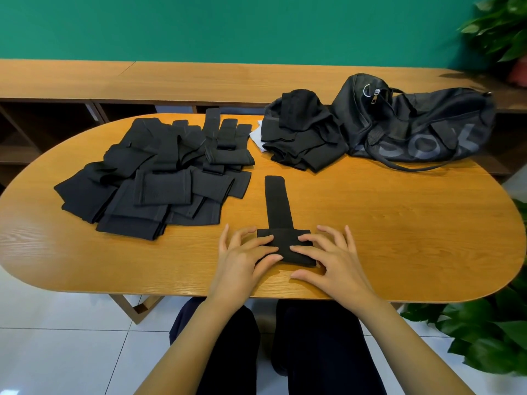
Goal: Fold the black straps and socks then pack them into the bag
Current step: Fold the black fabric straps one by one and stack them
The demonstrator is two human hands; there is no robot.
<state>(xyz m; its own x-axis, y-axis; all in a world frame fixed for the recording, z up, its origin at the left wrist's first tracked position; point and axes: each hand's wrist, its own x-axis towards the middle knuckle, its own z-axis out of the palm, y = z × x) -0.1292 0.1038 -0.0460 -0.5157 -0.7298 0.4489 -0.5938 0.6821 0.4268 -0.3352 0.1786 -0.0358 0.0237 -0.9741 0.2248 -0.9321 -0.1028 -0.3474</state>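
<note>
A black strap (278, 208) lies on the wooden table (399, 223) near its front edge, with a long tail running away from me and a folded part nearest me. My left hand (242, 258) and my right hand (330, 258) both press on that folded part with spread, nearly straight fingers. A loose heap of black straps (159, 172) covers the left of the table. A smaller pile of black socks (299, 135) sits at the back, right of centre. The black bag (413, 124) lies at the far right, beside the socks.
A white cloth (256, 135) peeks out from under the socks. A wooden shelf unit (171, 81) runs behind the table against a green wall. Potted plants stand at the right, one at the top corner (502, 27) and one by the floor (484, 332).
</note>
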